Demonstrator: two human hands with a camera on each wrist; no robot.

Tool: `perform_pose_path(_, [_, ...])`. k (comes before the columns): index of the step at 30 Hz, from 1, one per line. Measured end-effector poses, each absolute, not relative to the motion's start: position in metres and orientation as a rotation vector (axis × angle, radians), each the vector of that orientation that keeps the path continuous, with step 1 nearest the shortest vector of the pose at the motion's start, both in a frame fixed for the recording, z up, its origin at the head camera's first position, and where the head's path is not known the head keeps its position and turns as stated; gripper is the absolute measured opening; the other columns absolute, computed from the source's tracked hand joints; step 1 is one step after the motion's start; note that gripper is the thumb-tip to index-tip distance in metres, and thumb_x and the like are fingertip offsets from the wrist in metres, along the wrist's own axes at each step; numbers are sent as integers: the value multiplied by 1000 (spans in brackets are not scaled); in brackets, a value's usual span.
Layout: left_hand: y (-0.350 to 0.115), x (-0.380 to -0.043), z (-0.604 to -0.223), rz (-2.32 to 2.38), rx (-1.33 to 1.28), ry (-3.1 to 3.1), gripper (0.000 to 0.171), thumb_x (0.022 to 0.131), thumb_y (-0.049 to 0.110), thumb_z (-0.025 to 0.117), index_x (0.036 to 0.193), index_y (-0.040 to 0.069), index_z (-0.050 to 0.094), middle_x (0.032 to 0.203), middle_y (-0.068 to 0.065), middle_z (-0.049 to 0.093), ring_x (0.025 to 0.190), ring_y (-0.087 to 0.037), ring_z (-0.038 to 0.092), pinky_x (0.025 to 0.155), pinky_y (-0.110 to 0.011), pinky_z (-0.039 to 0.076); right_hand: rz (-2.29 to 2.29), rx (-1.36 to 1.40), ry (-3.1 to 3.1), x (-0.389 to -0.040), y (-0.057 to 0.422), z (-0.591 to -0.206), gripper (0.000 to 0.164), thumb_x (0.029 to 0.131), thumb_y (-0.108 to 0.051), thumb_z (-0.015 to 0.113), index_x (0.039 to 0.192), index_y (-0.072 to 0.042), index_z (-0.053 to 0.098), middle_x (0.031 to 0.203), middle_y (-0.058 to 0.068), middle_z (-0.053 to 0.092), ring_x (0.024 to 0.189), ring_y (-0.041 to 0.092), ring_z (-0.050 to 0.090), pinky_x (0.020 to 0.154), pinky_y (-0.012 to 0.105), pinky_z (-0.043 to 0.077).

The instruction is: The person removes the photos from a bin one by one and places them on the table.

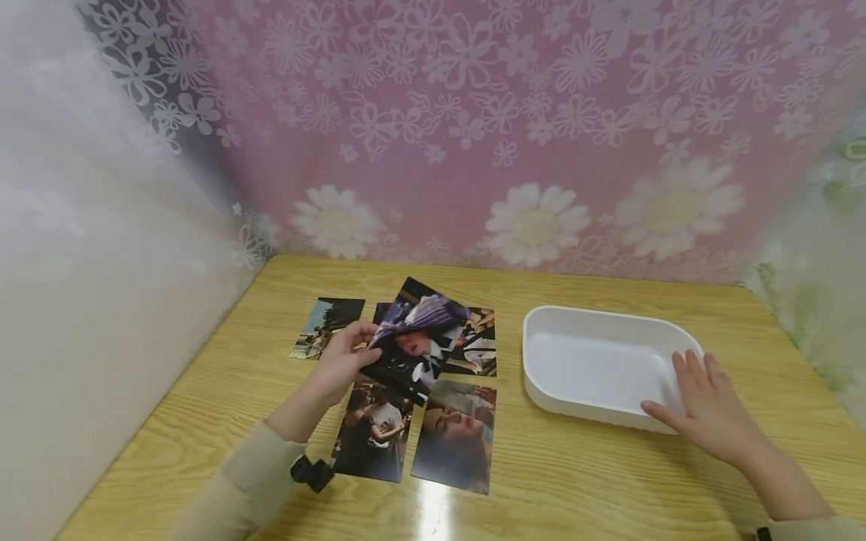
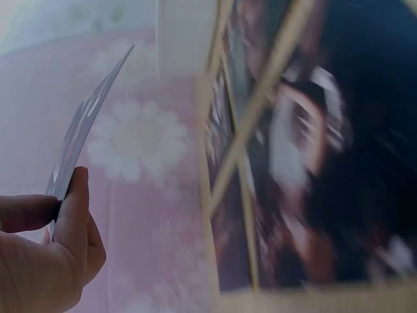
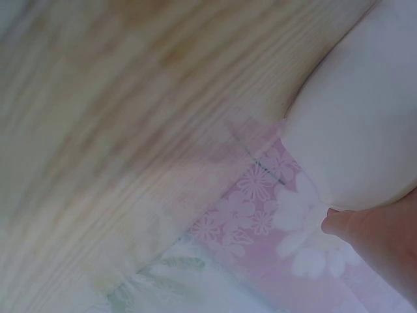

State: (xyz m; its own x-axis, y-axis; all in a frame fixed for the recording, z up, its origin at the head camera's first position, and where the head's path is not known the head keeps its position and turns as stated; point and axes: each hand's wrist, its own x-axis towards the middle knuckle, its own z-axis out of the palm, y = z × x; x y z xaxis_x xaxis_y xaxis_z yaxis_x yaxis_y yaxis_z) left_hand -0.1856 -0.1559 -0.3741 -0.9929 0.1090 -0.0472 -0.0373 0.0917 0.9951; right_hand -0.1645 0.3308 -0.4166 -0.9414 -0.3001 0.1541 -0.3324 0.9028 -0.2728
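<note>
In the head view my left hand (image 1: 340, 363) pinches a small stack of photo prints (image 1: 422, 338) by the left edge, thumb on top. The top print shows a figure in a purple striped hat. Seen edge-on in the left wrist view, the held prints (image 2: 91, 120) fan slightly apart above my thumb and fingers (image 2: 77, 215). The stack hangs over other photos on the table and partly covers them. My right hand (image 1: 713, 409) rests on the right end of a white rectangular container (image 1: 602, 406), fingers fairly straight at its rim. A fingertip (image 3: 339, 222) touches its outer wall in the right wrist view.
Several photos lie on the wooden table (image 1: 561, 481): a landscape print (image 1: 327, 323) at far left, a couple print (image 1: 375, 436), a face print (image 1: 456, 443) and a partly covered one (image 1: 482, 342). A pink floral backdrop (image 1: 433, 188) stands behind.
</note>
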Motion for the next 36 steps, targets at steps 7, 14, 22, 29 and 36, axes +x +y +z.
perform_pose_path(7, [-224, -153, -387, 1988, -97, 2348, 26, 86, -7, 45, 111, -11, 38, 92, -10, 46, 65, -12, 55, 55, -29, 49, 455, 493, -2951, -165, 331, -418, 91, 85, -41, 54, 133, 17, 4, 132, 42, 3, 124, 39, -22, 94, 55, -14])
perform_pose_path(14, [-267, -129, -401, 1920, -210, 2394, 23, 83, -8, 46, 105, -13, 38, 85, -4, 46, 62, -10, 55, 52, -28, 48, 441, 495, -2938, -166, 331, -419, 91, 84, -41, 55, 133, 18, 6, 131, 43, 6, 124, 40, -21, 94, 56, -12])
perform_pose_path(22, [-292, -114, -412, 1669, -177, 2528, 22, 80, -8, 51, 100, -13, 42, 82, -7, 46, 66, -11, 51, 53, -28, 46, 439, 495, -2938, -166, 331, -418, 91, 84, -41, 55, 133, 18, 6, 131, 43, 6, 124, 41, -20, 95, 57, -11])
perform_pose_path(29, [-301, -115, -413, 1090, -57, 2841, 20, 73, 0, 65, 82, -6, 48, 72, -5, 48, 65, -15, 46, 54, -26, 39, 435, 493, -2941, -167, 332, -419, 91, 85, -41, 55, 133, 18, 5, 132, 43, 5, 124, 40, -20, 95, 55, -12])
perform_pose_path(36, [-303, -119, -415, 806, -34, 2905, 23, 74, 10, 67, 73, -1, 47, 65, -3, 44, 59, -16, 40, 53, -30, 35, 449, 486, -2964, -165, 330, -418, 91, 85, -41, 54, 133, 18, 4, 132, 42, 3, 124, 40, -21, 95, 55, -13])
